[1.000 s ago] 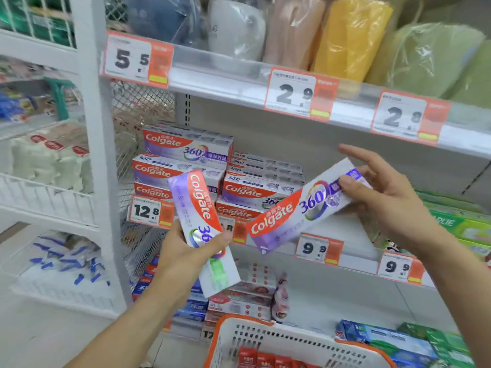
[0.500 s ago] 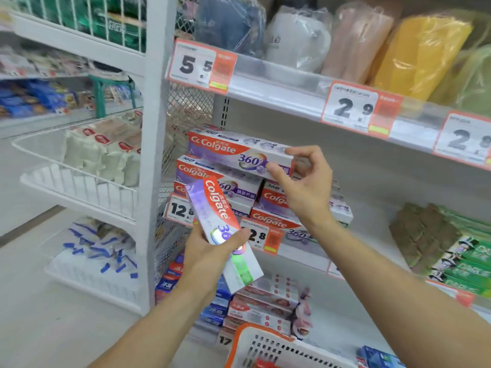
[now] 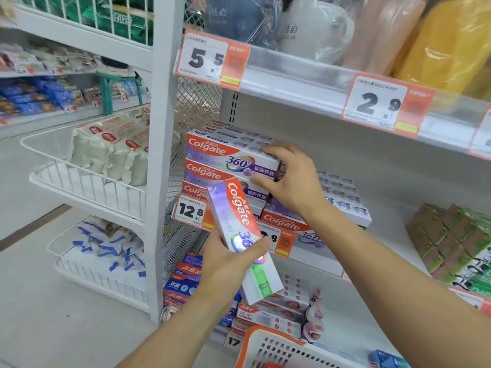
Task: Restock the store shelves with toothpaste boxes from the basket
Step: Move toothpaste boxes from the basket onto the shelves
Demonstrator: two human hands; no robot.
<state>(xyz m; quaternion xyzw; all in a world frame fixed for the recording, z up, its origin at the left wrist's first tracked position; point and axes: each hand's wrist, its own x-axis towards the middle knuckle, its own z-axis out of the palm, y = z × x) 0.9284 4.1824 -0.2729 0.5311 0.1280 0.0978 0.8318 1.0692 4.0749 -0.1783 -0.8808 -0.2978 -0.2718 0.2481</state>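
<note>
— Where was the right hand (image 3: 289, 181)?

— At the right end of the top toothpaste box (image 3: 231, 152) on the left stack (image 3: 225, 176); its grip curled round that end, fingers on top, thumb beneath.

— And the left hand (image 3: 228, 264)?

— In front of that stack, lower; its grip was wrapped round a second toothpaste box (image 3: 239, 235), held tilted, thumb across its face.

— The basket (image 3: 268, 349)?

— Well below the stack, at the frame's bottom edge; orange rim, white wall; the 12.8 price tag (image 3: 190, 209) sat just under the stack.
</note>
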